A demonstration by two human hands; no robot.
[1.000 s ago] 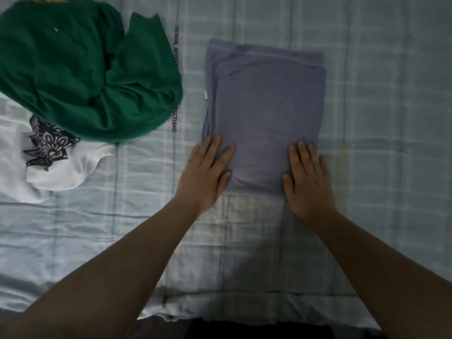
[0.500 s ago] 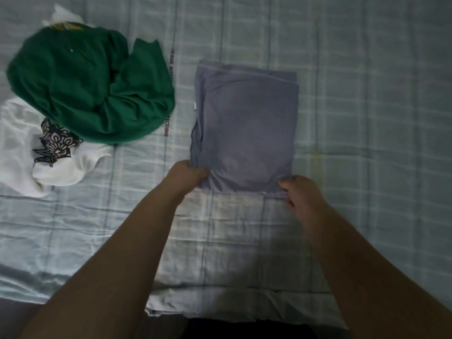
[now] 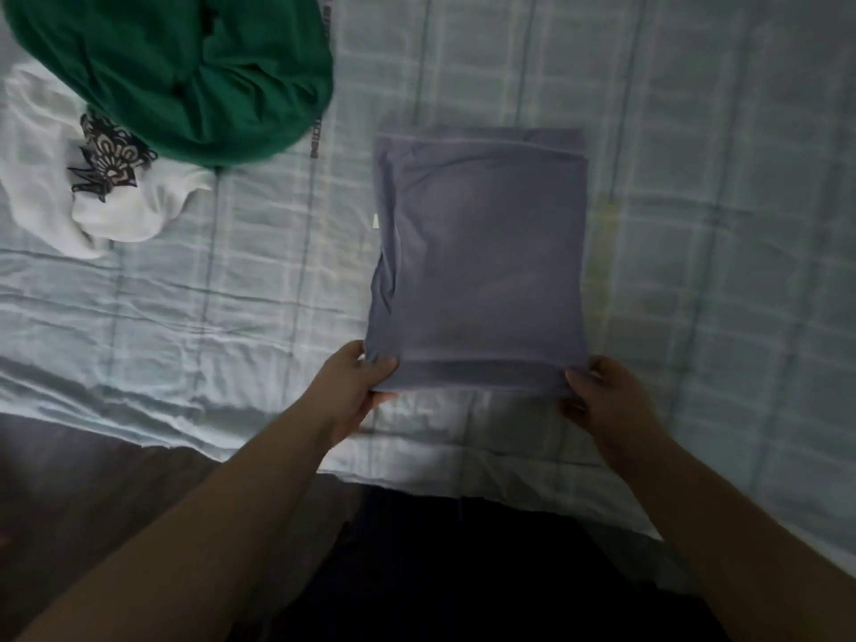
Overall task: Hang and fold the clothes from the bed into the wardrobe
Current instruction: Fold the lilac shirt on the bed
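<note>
One shirt folded, two garments left.
Left hand [image 3: 359, 382] and right hand [image 3: 597, 391] pinch the near corners of the folded grey shirt [image 3: 481, 261] on the bed [image 3: 695, 178]; green top [image 3: 185, 71] and white top [image 3: 41, 169] lie unfolded at 10 o'clock.

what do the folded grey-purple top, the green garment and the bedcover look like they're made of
The folded grey-purple top is probably thin knit jersey with a matte finish: it lies flat with soft, rounded fold edges. The green garment looks a heavier matte fabric, maybe cotton, as it bunches in thick, deep folds. The bedcover seems light woven cloth, likely cotton, with a checked pattern and fine creases.
</note>
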